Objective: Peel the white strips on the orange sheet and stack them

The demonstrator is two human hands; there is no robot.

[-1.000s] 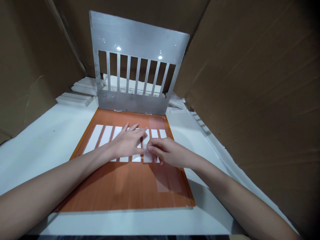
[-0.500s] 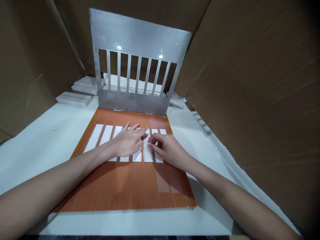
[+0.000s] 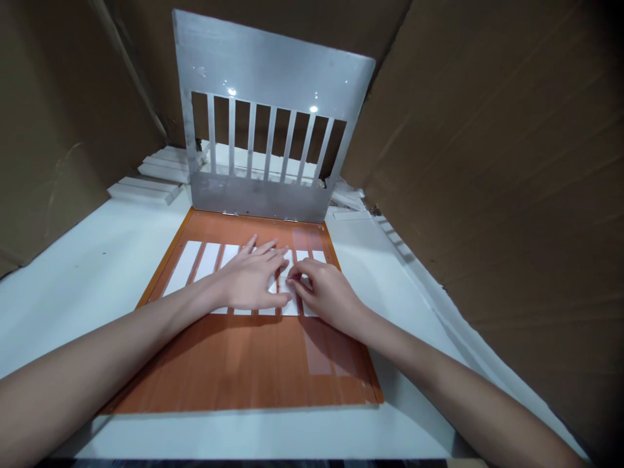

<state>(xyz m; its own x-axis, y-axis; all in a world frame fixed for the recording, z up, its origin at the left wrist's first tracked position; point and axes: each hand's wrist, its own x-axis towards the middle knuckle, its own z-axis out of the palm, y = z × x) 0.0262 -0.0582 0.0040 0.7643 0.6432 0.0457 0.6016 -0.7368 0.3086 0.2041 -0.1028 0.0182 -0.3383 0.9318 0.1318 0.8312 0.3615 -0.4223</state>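
An orange board [image 3: 224,364] lies flat, bearing a row of several white strips [image 3: 184,266]. Hinged at its far edge, a grey metal frame [image 3: 273,65] with slot openings stands raised. My left hand [image 3: 253,276] rests palm down over the middle strips, fingers spread and thumb stretched to the right. Above a strip [image 3: 289,305] right of the middle, my right hand [image 3: 329,289] has its thumb and forefinger pinched together. Whatever may be between those fingertips is too small to make out. The strips under both hands are partly hidden.
Stacks of white strips [image 3: 143,190] lie at the back left of the white table [image 3: 146,224]. More white pieces [image 3: 348,198] lie at the back right. Brown cardboard walls [image 3: 487,162] enclose the table at the back and on both sides.
My left thumb has stretched out to the right, towards the right hand's fingertips. My right hand has shifted very slightly left, its fingertips closer together.
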